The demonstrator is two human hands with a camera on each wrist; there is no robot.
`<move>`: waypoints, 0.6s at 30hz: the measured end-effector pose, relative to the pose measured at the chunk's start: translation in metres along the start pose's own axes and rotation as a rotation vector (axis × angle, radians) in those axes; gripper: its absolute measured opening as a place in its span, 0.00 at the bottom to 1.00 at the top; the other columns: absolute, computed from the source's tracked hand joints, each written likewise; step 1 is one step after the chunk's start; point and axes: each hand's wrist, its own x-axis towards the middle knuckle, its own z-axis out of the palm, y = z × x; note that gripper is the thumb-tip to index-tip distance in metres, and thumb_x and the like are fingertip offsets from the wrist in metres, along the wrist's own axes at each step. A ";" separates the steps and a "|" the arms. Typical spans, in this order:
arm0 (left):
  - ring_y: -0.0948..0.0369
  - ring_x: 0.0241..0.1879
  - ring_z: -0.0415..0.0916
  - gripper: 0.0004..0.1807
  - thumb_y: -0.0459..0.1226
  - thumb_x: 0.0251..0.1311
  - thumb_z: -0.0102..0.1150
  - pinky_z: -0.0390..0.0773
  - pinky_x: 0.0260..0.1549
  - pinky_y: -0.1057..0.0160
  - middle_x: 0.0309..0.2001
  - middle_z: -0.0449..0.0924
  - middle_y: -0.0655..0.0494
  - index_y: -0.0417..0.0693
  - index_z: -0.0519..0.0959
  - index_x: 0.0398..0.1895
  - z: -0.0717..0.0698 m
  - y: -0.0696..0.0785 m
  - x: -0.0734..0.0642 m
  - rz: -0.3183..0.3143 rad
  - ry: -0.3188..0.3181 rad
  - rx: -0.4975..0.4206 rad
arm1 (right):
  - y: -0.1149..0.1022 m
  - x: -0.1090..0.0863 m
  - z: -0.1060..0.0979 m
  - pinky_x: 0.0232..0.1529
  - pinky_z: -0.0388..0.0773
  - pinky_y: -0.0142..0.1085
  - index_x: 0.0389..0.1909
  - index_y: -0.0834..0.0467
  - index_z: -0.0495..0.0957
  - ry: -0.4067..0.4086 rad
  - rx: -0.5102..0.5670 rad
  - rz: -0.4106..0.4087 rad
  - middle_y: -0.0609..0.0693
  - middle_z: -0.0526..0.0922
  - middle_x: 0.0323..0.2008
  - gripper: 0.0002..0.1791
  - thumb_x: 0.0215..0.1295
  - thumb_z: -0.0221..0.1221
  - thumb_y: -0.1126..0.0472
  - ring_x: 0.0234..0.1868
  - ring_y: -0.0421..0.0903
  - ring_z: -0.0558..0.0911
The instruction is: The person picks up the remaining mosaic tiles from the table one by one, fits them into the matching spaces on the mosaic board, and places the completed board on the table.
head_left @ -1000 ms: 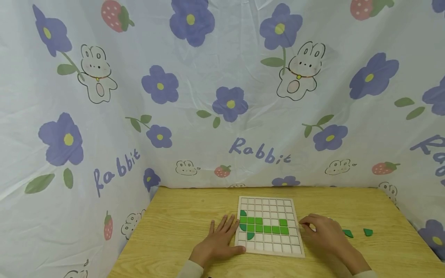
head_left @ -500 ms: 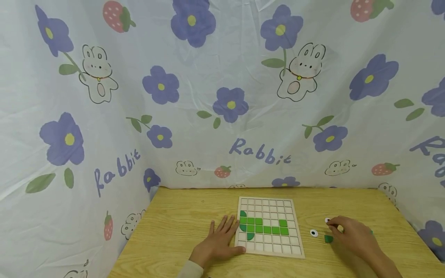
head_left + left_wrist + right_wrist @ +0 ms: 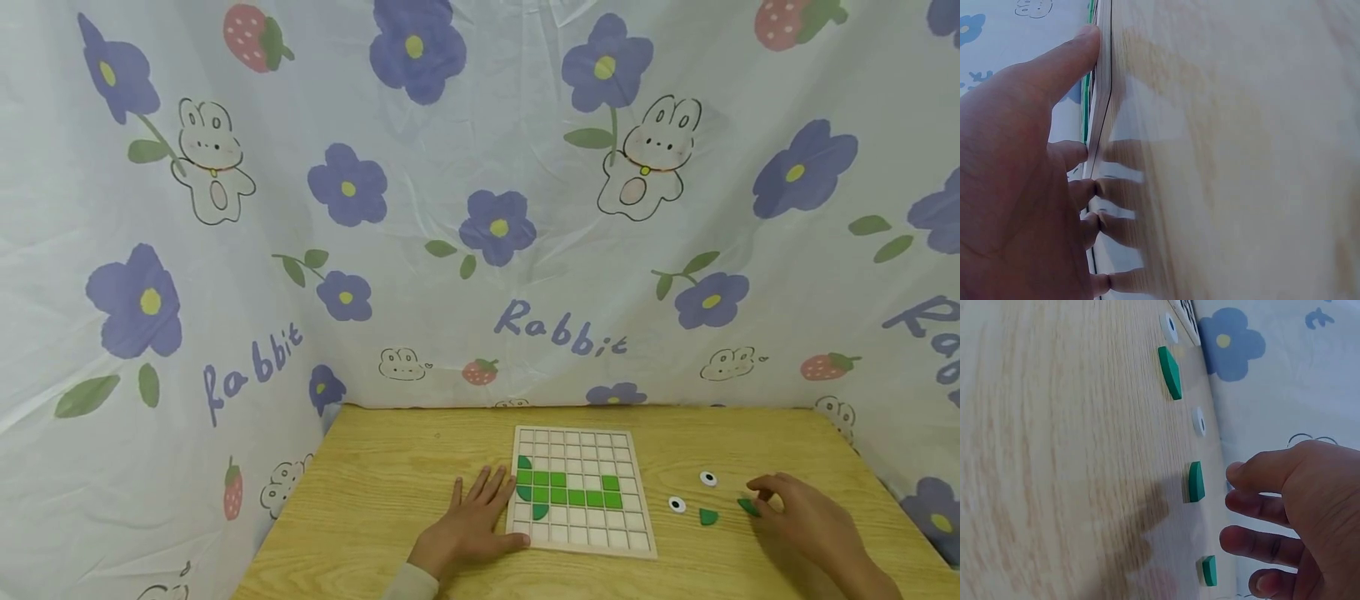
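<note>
My left hand (image 3: pixel 472 521) lies flat with spread fingers at the left edge of the wooden grid board (image 3: pixel 577 537), its thumb on the near corner. Light green square tiles (image 3: pixel 575 497) and dark green quarter-round tiles (image 3: pixel 540 511) sit in the board's cells. Right of the board, my right hand (image 3: pixel 813 525) hovers over a dark green quarter-round piece (image 3: pixel 747 506). In the right wrist view its thumb and fingers (image 3: pixel 1263 544) are apart with nothing between them, and that green piece (image 3: pixel 1195 482) lies on the table beside the fingertips.
Two white eye discs (image 3: pixel 677 504) and another green quarter-round piece (image 3: pixel 708 517) lie between board and right hand. A further green piece (image 3: pixel 1209 570) shows in the right wrist view. A patterned curtain (image 3: pixel 420 275) surrounds the wooden table (image 3: pixel 420 450).
My right hand has moved rightward from the board's right edge, past the upper eye disc, to the green piece. Both eye discs are now uncovered. The left hand stays in place.
</note>
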 end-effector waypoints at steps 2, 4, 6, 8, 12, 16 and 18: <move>0.44 0.88 0.37 0.54 0.70 0.71 0.52 0.38 0.79 0.25 0.89 0.41 0.50 0.54 0.48 0.89 0.000 0.000 0.000 0.002 0.002 0.000 | 0.004 -0.001 0.001 0.30 0.81 0.43 0.54 0.61 0.86 -0.018 0.002 0.009 0.50 0.89 0.42 0.16 0.71 0.68 0.57 0.35 0.46 0.86; 0.44 0.88 0.37 0.54 0.70 0.71 0.52 0.38 0.79 0.25 0.89 0.40 0.50 0.54 0.48 0.89 0.000 0.000 -0.001 0.005 0.001 -0.005 | 0.007 -0.001 0.002 0.30 0.82 0.44 0.54 0.62 0.85 -0.037 0.010 0.022 0.51 0.89 0.43 0.17 0.72 0.67 0.56 0.35 0.46 0.86; 0.45 0.88 0.36 0.54 0.71 0.71 0.52 0.38 0.79 0.25 0.89 0.40 0.50 0.54 0.48 0.89 0.000 0.000 -0.001 0.005 0.000 -0.008 | 0.009 0.001 0.003 0.32 0.83 0.46 0.55 0.62 0.85 -0.055 0.015 0.032 0.52 0.88 0.44 0.18 0.73 0.66 0.55 0.36 0.46 0.86; 0.45 0.88 0.36 0.54 0.71 0.71 0.52 0.38 0.79 0.25 0.89 0.40 0.50 0.55 0.48 0.89 0.000 0.001 -0.001 0.005 -0.003 -0.010 | 0.012 0.002 0.005 0.35 0.85 0.49 0.56 0.63 0.85 -0.079 0.016 0.045 0.52 0.89 0.44 0.19 0.74 0.65 0.53 0.38 0.48 0.87; 0.45 0.88 0.36 0.54 0.71 0.71 0.52 0.37 0.79 0.25 0.89 0.40 0.50 0.55 0.47 0.89 0.000 0.001 -0.001 0.004 -0.005 -0.010 | 0.016 0.005 0.010 0.40 0.86 0.54 0.57 0.65 0.83 -0.118 0.010 0.062 0.54 0.88 0.46 0.26 0.75 0.64 0.46 0.42 0.53 0.89; 0.45 0.88 0.36 0.54 0.71 0.71 0.52 0.38 0.79 0.26 0.89 0.40 0.51 0.55 0.47 0.89 0.000 0.001 -0.001 0.000 -0.005 -0.009 | 0.018 0.006 0.015 0.39 0.86 0.54 0.56 0.63 0.84 -0.108 0.009 0.061 0.55 0.86 0.47 0.27 0.75 0.64 0.42 0.42 0.53 0.88; 0.45 0.88 0.36 0.54 0.71 0.71 0.51 0.38 0.79 0.26 0.89 0.40 0.51 0.55 0.47 0.89 0.000 0.001 -0.001 -0.001 -0.007 -0.010 | 0.017 0.006 0.018 0.38 0.86 0.53 0.54 0.61 0.85 -0.095 0.007 0.058 0.54 0.85 0.46 0.25 0.74 0.64 0.43 0.41 0.51 0.88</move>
